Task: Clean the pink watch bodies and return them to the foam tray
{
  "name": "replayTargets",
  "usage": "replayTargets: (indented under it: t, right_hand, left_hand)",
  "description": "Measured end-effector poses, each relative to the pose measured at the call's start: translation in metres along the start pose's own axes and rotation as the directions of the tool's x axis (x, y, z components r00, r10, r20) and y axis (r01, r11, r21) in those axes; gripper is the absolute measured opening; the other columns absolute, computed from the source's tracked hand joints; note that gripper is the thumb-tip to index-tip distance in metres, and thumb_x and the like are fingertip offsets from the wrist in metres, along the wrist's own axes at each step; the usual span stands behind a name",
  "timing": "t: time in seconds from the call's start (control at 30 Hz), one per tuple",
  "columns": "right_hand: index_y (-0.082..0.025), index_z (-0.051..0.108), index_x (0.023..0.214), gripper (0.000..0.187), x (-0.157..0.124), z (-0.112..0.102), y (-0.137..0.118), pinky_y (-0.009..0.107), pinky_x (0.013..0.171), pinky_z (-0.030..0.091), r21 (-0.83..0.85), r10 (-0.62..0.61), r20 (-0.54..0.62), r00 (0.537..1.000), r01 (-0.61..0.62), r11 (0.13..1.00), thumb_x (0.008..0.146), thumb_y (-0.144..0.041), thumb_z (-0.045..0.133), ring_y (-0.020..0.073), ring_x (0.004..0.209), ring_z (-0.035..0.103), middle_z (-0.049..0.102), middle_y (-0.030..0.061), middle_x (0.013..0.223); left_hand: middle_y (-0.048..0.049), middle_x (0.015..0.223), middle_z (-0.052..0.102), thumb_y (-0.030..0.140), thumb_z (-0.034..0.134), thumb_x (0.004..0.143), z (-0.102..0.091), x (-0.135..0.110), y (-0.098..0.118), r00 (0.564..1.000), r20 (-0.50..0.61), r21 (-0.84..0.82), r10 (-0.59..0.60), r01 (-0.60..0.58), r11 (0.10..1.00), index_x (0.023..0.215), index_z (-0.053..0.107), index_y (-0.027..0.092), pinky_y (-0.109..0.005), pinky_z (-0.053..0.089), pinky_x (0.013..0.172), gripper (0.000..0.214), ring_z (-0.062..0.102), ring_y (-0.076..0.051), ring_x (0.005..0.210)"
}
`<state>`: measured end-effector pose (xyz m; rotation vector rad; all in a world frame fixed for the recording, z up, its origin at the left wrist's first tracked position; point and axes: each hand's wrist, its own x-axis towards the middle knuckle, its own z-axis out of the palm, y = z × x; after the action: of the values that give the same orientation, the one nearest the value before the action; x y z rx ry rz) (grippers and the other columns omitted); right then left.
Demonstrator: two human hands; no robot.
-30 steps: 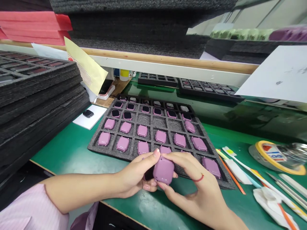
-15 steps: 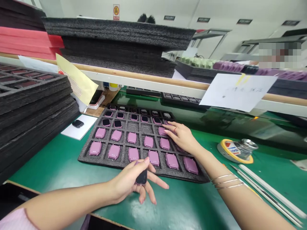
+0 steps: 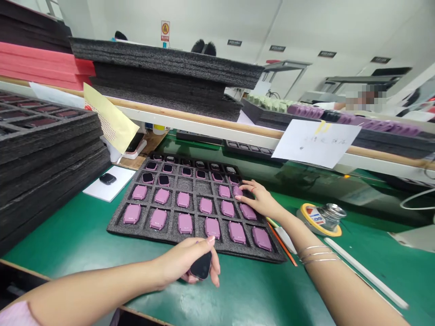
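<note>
Head view: our left hand (image 3: 180, 261) grips a watch (image 3: 201, 266); our open right hand (image 3: 256, 199) touches another watch (image 3: 237, 191). The foam tray's (image 3: 142, 232) near rows (image 3: 183, 199) lie pink-up, its far rows (image 3: 163, 179) dark-screened.

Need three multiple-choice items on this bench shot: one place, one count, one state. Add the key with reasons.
1. Where does the small black watch lie?
A) On a white paper sheet left of the black foam tray
B) In a tray cell
C) Directly on the green bench

2. How many pink rectangular watch cases sit in the tray's front row?
A) Four
B) Six
C) Eight

3. What is the left hand doing?
A) Gripping a black-faced watch case
B) Lying open and empty
C) Pressing on the tray

1: A, the watch rests on the sheet beside the tray.
2: B, six cases count across that row.
3: A, the fingers and thumb close around the black-faced case.
</note>
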<state>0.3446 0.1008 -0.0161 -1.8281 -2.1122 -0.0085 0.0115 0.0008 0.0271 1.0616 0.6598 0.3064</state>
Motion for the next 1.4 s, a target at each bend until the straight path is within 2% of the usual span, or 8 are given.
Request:
replayTargets:
  t: [0.27, 0.47, 0.53, 0.63, 0.87, 1.13, 1.3, 1.4]
  right_hand:
    - [-0.019, 0.074, 0.107, 0.031, 0.000, -0.032, -0.017, 0.064, 0.112, 0.038, 0.154, 0.022, -0.040, 0.999, -0.015, 0.988, 0.088, -0.043, 0.071, 0.0363, 0.134, 0.054, 0.064, 0.0162, 0.135]
    - [-0.023, 0.068, 0.108, 0.032, -0.048, -0.051, -0.115, 0.049, 0.105, 0.052, 0.423, -0.085, -0.236, 0.968, 0.181, 0.888, 0.101, -0.047, 0.050, 0.0268, 0.122, 0.065, 0.071, 0.0118, 0.122]
    - [-0.024, 0.065, 0.094, 0.037, -0.070, -0.052, -0.152, 0.041, 0.094, 0.060, 0.509, -0.211, -0.262, 0.942, 0.321, 0.799, 0.091, -0.061, 0.063, 0.0265, 0.113, 0.070, 0.073, 0.0098, 0.112]
    - [-0.023, 0.064, 0.095, 0.028, -0.092, -0.050, -0.185, 0.039, 0.091, 0.061, 0.470, -0.407, -0.339, 0.848, 0.527, 0.708, 0.083, -0.042, 0.080, 0.0251, 0.108, 0.071, 0.073, 0.0097, 0.112]
    - [-0.022, 0.067, 0.087, 0.006, -0.098, -0.041, -0.191, 0.037, 0.082, 0.062, 0.398, -0.400, -0.410, 0.820, 0.555, 0.731, 0.090, -0.019, 0.071, 0.0232, 0.101, 0.070, 0.070, 0.0105, 0.109]
    - [-0.023, 0.068, 0.081, 0.010, -0.098, -0.044, -0.188, 0.030, 0.071, 0.062, 0.707, -0.026, -0.413, 0.910, 0.339, 0.620, 0.090, -0.022, 0.072, 0.0185, 0.082, 0.072, 0.072, 0.0044, 0.082]
    - [-0.022, 0.067, 0.074, 0.023, -0.093, -0.042, -0.172, 0.022, 0.053, 0.057, 0.912, 0.394, -0.331, 0.857, 0.183, 0.368, 0.086, -0.038, 0.079, 0.0093, 0.053, 0.063, 0.072, 0.0015, 0.079]
    - [-0.022, 0.067, 0.074, 0.025, -0.092, -0.040, -0.169, 0.023, 0.059, 0.063, 0.947, 0.485, -0.274, 0.831, 0.144, 0.288, 0.084, -0.040, 0.081, 0.0117, 0.057, 0.071, 0.076, 0.0019, 0.083]
  left_hand:
    - [-0.0074, 0.073, 0.069, 0.071, 0.044, 0.090, -0.002, -0.001, -0.003, 0.997, 0.074, -0.184, 0.035, -0.020, 0.983, 0.087, 0.068, 0.011, -0.025, 0.015, 0.041, 0.064, 0.039, -0.007, 0.041]
    - [-0.0029, 0.073, 0.065, 0.068, 0.069, 0.078, 0.000, -0.003, 0.002, 0.999, -0.019, -0.439, 0.037, -0.041, 0.897, 0.090, 0.065, 0.014, -0.022, 0.016, 0.043, 0.055, 0.040, -0.005, 0.044]
    - [-0.0033, 0.073, 0.065, 0.072, 0.070, 0.076, 0.000, -0.002, 0.002, 0.998, -0.036, -0.473, 0.060, -0.070, 0.878, 0.087, 0.064, 0.013, -0.022, 0.016, 0.043, 0.060, 0.041, -0.005, 0.045]
    - [-0.0010, 0.070, 0.060, 0.073, 0.070, 0.076, 0.000, 0.001, -0.001, 0.995, -0.047, -0.504, 0.092, -0.103, 0.858, 0.086, 0.063, 0.014, -0.021, 0.016, 0.043, 0.061, 0.040, -0.005, 0.046]
    - [0.0022, 0.067, 0.052, 0.071, 0.063, 0.084, -0.002, 0.005, -0.003, 0.995, 0.000, -0.524, 0.103, -0.088, 0.847, 0.093, 0.066, 0.013, -0.020, 0.014, 0.042, 0.059, 0.036, -0.004, 0.046]
    - [0.0009, 0.062, 0.060, 0.070, 0.068, 0.081, 0.000, 0.005, -0.001, 0.997, 0.011, -0.488, 0.071, -0.056, 0.871, 0.084, 0.065, 0.015, -0.022, 0.017, 0.043, 0.055, 0.035, -0.004, 0.039]
    - [-0.0051, 0.074, 0.072, 0.070, 0.066, 0.082, 0.000, 0.003, 0.001, 0.997, 0.050, -0.489, 0.066, -0.033, 0.872, 0.093, 0.073, 0.014, -0.024, 0.019, 0.045, 0.058, 0.038, -0.005, 0.039]
    - [-0.0050, 0.074, 0.073, 0.073, 0.066, 0.081, 0.000, 0.002, 0.001, 0.995, 0.062, -0.495, 0.074, -0.034, 0.868, 0.092, 0.074, 0.014, -0.024, 0.018, 0.044, 0.060, 0.038, -0.005, 0.038]
